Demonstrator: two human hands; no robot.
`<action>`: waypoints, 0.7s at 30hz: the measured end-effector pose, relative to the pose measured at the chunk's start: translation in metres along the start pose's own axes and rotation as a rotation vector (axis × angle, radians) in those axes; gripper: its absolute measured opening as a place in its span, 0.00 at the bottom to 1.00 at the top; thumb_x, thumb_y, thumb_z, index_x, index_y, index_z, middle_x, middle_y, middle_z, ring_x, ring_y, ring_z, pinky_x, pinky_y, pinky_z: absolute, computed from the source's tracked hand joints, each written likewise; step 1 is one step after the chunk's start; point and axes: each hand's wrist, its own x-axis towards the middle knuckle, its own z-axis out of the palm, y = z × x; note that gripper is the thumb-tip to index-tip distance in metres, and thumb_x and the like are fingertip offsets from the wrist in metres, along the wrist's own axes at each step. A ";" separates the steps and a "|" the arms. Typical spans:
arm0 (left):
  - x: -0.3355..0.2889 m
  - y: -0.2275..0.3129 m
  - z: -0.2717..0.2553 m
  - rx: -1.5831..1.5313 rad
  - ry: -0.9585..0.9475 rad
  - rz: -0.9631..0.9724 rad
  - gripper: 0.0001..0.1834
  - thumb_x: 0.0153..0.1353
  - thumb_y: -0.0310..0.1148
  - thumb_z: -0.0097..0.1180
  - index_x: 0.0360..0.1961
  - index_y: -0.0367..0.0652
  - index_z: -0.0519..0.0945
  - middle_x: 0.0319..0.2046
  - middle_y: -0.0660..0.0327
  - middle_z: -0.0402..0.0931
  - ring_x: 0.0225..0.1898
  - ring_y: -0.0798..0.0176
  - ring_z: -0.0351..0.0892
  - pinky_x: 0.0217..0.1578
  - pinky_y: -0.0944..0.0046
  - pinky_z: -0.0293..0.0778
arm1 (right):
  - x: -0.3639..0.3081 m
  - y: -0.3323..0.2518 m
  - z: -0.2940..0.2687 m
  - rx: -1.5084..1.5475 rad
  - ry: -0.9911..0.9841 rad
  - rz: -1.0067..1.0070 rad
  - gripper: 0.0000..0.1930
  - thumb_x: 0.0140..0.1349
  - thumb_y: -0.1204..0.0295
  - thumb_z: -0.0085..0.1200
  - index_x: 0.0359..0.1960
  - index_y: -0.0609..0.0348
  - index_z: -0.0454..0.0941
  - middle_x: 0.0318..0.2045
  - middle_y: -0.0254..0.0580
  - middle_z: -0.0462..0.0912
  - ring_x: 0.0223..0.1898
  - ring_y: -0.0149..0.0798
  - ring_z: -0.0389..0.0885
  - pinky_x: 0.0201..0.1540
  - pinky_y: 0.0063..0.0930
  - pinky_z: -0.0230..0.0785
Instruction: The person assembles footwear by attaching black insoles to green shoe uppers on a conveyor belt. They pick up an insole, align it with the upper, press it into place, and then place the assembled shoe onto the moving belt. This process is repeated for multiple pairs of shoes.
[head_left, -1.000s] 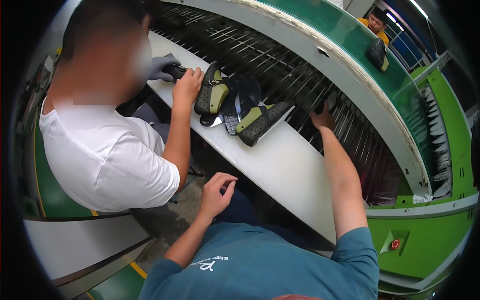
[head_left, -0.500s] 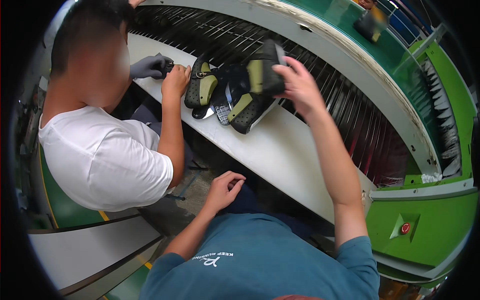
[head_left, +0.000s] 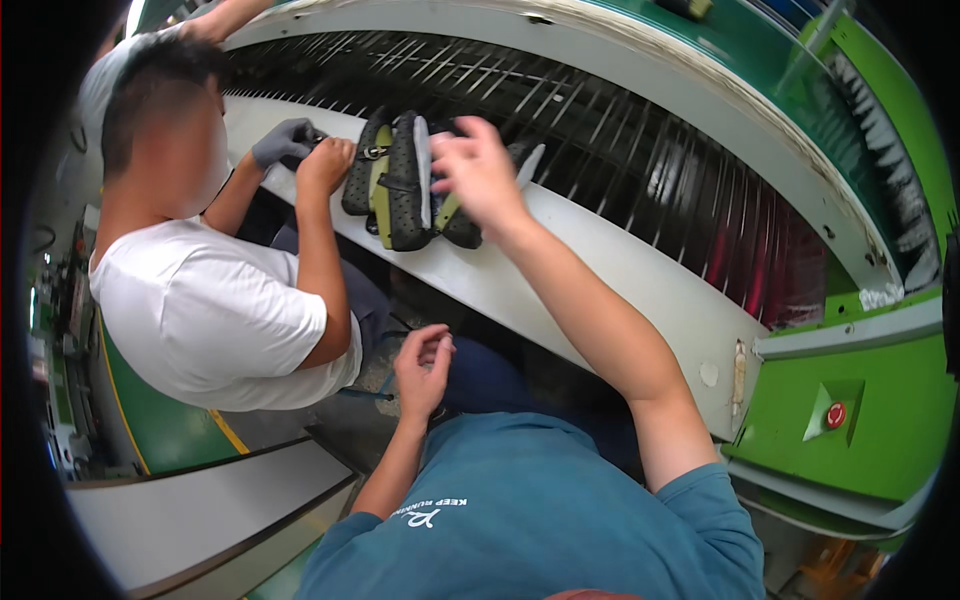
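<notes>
White ledge (head_left: 600,290), black perforated shoe uppers (head_left: 405,180) piled, right hand (head_left: 478,170) open above, left hand (head_left: 422,365) loosely curled, empty.

Worn on the head, one wide fisheye view, looking steeply down and forward over a teal-shirted chest. Close to the white desk (head_left: 600,290), which crosses from upper left to lower right; slatted conveyor (head_left: 640,150) curving behind it, edges bent toward the rim. Own forearms entering from the lower edge. Seated co-worker (head_left: 210,310) near at left. Dark corners round the circular picture. No second view to share with.
</notes>
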 end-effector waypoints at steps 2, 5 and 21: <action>0.011 0.006 -0.005 0.140 0.131 0.140 0.22 0.71 0.27 0.71 0.64 0.37 0.81 0.57 0.54 0.83 0.55 0.61 0.86 0.49 0.63 0.83 | -0.031 -0.011 0.003 0.028 -0.586 -0.013 0.28 0.77 0.63 0.66 0.72 0.64 0.75 0.47 0.47 0.91 0.44 0.34 0.91 0.45 0.34 0.86; 0.048 0.039 0.004 0.343 0.281 0.445 0.34 0.68 0.32 0.76 0.71 0.36 0.75 0.67 0.49 0.75 0.68 0.51 0.77 0.63 0.53 0.76 | -0.087 -0.028 -0.025 -0.265 -0.656 -0.482 0.16 0.71 0.67 0.72 0.56 0.58 0.89 0.36 0.41 0.94 0.35 0.33 0.93 0.40 0.30 0.84; 0.068 0.144 0.181 0.281 -0.535 0.869 0.20 0.56 0.21 0.74 0.51 0.39 0.86 0.55 0.52 0.84 0.63 0.44 0.82 0.67 0.44 0.75 | -0.063 0.096 -0.201 -0.334 0.221 -0.237 0.11 0.78 0.66 0.65 0.54 0.58 0.88 0.27 0.38 0.89 0.27 0.25 0.86 0.31 0.26 0.78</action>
